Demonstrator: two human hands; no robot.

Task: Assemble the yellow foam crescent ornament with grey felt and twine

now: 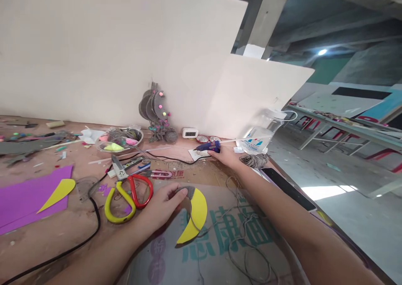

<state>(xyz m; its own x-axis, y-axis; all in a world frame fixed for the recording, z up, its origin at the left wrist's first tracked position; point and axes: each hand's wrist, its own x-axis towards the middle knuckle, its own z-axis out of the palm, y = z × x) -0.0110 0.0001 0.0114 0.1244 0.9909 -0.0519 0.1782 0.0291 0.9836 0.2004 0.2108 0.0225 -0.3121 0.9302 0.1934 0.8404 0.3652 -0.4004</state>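
Note:
My left hand pinches the upper end of a yellow crescent-shaped piece, thumb on top. Grey yarn is wrapped around that end, and a loose strand crosses the yellow face. With arm stretched toward the back of the table, my right hand has its fingers around a dark blue glue gun, a pale glue stick sticking out behind it. The gun's nozzle points left above a small white pad. Most of the right fingers are hidden.
Scissors with red and yellow handles lie left of my left hand. A black cord runs across the table. A plastic bottle, a phone, a bowl and a grey yarn-wrapped ornament stand or lie around.

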